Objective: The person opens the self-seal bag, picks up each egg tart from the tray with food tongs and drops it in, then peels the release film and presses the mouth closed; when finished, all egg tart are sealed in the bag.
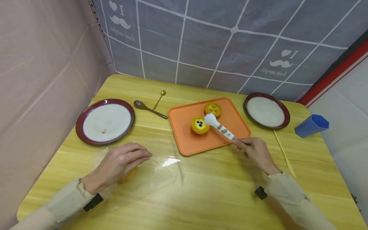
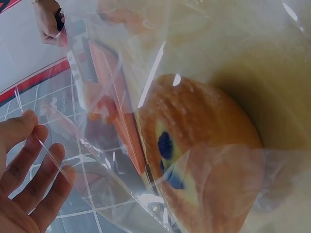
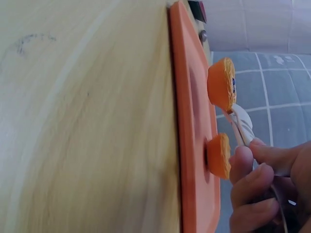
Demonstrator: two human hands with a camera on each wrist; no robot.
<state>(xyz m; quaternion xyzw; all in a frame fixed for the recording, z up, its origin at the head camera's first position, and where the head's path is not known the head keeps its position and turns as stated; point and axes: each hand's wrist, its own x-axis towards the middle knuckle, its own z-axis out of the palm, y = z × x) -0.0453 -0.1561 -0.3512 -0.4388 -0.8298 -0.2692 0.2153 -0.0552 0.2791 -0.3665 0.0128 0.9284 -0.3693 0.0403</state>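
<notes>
My left hand (image 1: pixel 122 161) pinches the edge of a clear plastic bag (image 2: pixel 102 170) between thumb and forefinger, its mouth held up. Behind the film, a tart with blueberries (image 2: pixel 194 160) shows large in the left wrist view; in the head view the hand mostly covers it. With my right hand (image 1: pixel 256 155) I grip white paw-tipped tongs (image 1: pixel 223 129), patterned with grey-brown spots. Their tips pinch the edge of a second blueberry tart (image 3: pixel 221 85), raised over the orange tray (image 1: pixel 188 143). Another tart (image 1: pixel 213 110), its top marked with a yellow pattern, sits on that tray.
A red-rimmed plate (image 1: pixel 106 123) with a small crumb stands at left, another plate (image 1: pixel 265 111) at back right. A brown spoon (image 1: pixel 149 109) and a small gold spoon (image 1: pixel 159 97) lie behind. At right are a blue cup (image 1: pixel 310 126) and a thin yellow stick (image 1: pixel 284 153).
</notes>
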